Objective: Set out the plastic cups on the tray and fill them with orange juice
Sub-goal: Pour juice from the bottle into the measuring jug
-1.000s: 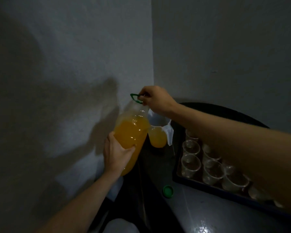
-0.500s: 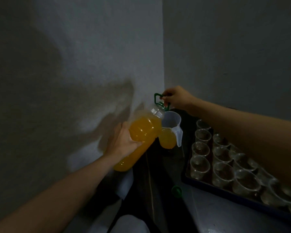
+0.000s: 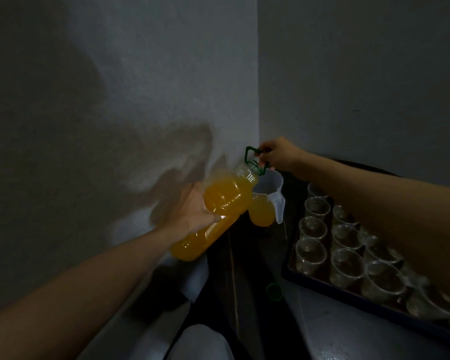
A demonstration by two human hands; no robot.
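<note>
Left hand point(image 3: 192, 211) wraps the belly of the probably heavy, slick juice bottle point(image 3: 224, 201), right hand point(image 3: 278, 154) hooks its green handle point(image 3: 250, 152), mouth tilted over the jug point(image 3: 268, 183) beside the tray point(image 3: 348, 294) of flimsy cups point(image 3: 312, 229).

text: none readable | juice bottle point(image 3: 226, 201): any print possibly lost in dim light
</note>
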